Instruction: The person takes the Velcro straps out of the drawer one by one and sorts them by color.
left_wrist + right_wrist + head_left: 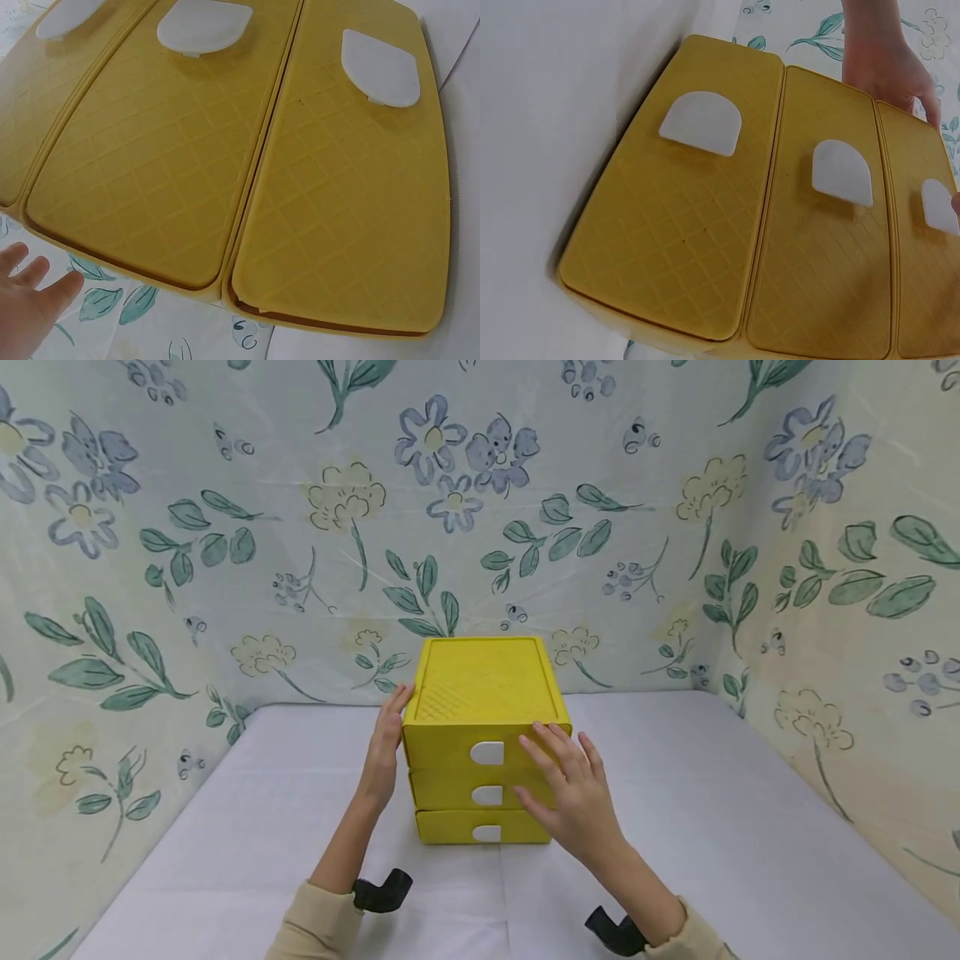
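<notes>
A yellow drawer unit with three stacked drawers faces me, each front bearing a white rounded handle. All the drawers are closed. My left hand rests along the unit's upper left side with fingers straight; in the left wrist view the same hand shows beside the unit's edge. Spread fingers of my right hand are in front of the right part of the upper drawers, right of the top handle. Whether those fingertips touch the front is hard to tell. Neither hand holds anything.
The unit stands on a table covered with white cloth. Floral fabric hangs behind and at both sides. A black strap piece sticks out at the left wrist, and another black piece at the right wrist.
</notes>
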The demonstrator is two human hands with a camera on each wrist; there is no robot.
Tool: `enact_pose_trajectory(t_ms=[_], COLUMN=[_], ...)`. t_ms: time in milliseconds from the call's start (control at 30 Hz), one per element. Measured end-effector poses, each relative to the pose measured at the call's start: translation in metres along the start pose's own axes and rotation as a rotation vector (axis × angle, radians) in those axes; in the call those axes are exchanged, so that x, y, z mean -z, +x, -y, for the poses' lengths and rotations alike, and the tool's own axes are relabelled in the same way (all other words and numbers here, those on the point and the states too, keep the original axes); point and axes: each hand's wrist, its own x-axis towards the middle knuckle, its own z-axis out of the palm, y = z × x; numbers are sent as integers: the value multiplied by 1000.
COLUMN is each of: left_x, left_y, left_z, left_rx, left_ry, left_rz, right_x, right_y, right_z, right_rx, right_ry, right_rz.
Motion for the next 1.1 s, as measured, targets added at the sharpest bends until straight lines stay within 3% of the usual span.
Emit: enact_pose_trajectory(t_ms=[300, 667, 1100], left_x=[-1, -3, -5], left_y=[0, 1, 0], left_z=[0, 0, 1], left_rx=[-1, -3, -29], left_ry=[-37, -86, -119], left_rz=[-7, -8, -6], right_x=[-13, -24, -27], right_y=[4, 7, 11], right_z=[12, 21, 24], right_rx=[59, 88, 49], right_ry=[24, 20, 52], right_rz=[-36, -17, 32])
